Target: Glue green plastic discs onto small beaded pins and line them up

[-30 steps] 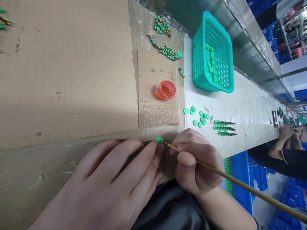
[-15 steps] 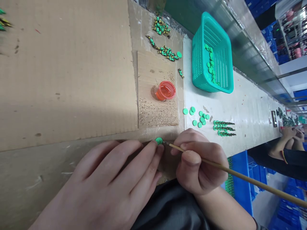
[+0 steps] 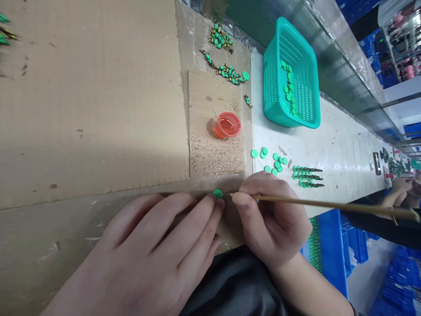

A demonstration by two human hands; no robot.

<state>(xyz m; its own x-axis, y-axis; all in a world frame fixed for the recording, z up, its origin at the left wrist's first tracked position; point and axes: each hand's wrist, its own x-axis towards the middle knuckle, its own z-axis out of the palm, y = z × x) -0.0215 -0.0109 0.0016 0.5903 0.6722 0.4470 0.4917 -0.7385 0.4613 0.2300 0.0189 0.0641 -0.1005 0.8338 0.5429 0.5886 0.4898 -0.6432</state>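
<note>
Green disc [image 3: 217, 193] is pinched in the left hand [image 3: 161, 254], near the edge of the desk [image 3: 348, 149]. The right hand [image 3: 274, 215] grasps a thin wooden stick [image 3: 329, 204], which points toward this disc. Red cup [image 3: 228, 125] stands beyond both hands.

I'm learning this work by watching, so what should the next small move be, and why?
Probably guide the tip of the thin stick gently to the edge of the green disc. The left hand holds the disc at its fingertips, and the right hand pinches the stick near its tip, which points at the disc; whether they touch is too small to tell.
</note>
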